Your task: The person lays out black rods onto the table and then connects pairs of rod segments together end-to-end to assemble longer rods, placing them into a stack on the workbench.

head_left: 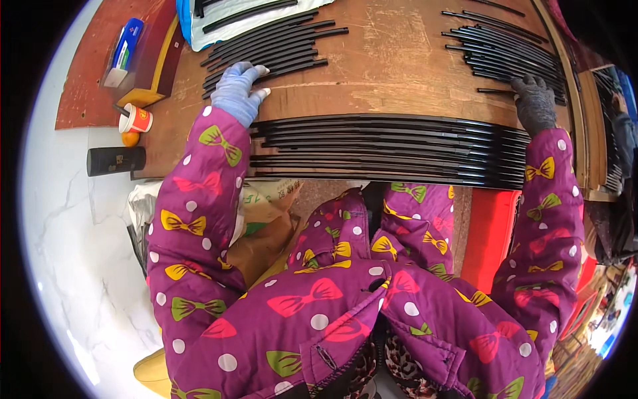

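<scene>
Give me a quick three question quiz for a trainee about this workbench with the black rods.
1. True or false: the left hand wears a black glove.
2. Which hand rests nearer the short black rods at the upper left of the wooden workbench? A left, B right.
3. Fill in: the long black strips lie along the bench's ____ edge, between both hands.

Key:
1. False; it is pale blue, and the right hand wears the dark one.
2. A.
3. Near.
</scene>
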Available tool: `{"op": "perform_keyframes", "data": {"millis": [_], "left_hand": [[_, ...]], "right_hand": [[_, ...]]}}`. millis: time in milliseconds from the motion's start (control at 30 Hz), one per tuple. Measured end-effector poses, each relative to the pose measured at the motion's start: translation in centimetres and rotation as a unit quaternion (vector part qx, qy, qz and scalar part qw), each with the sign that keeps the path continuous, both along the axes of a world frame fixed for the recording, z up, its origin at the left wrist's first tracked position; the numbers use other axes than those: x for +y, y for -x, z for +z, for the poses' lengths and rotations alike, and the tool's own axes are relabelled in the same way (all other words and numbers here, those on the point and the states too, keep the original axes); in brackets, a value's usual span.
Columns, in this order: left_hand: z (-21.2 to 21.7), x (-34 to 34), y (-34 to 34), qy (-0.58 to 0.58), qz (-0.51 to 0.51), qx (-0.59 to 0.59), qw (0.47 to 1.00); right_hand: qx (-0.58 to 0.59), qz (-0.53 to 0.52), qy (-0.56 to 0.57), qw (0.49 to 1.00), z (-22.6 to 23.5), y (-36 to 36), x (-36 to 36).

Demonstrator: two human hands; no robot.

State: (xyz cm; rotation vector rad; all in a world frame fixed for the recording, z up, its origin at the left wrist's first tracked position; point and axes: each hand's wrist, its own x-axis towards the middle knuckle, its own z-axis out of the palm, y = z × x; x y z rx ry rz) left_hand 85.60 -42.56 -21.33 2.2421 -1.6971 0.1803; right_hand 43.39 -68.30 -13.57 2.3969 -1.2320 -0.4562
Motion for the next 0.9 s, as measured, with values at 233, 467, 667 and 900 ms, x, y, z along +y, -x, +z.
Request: {"op": "perform_keyframes", "data": {"millis": [233, 467, 667, 900], "left_hand": [[0.7, -0.1, 0.0, -0.113, 0.015, 0.01, 0.993], [2.7, 1.8, 5.0, -0.003, -0.002, 0.281, 0.96], [4.9, 2.7, 8.0, -0.023, -0.017, 0.394, 0.919], [5.3, 3.2, 8.7, -0.046, -0.043, 0.439, 0.896]], "right_hand": [[-0.03, 0.095, -0.03, 0.995, 1.1, -2.3, 4.1], [-0.385, 0.278, -0.126, 0.871, 1.9, -3.5, 9.7], [-0.455, 0.261, -0.171, 0.834, 1.3, -4.2, 12.0], [-0.466, 0.215, -0.21, 0.832, 1.5, -3.2, 13.6]]}}
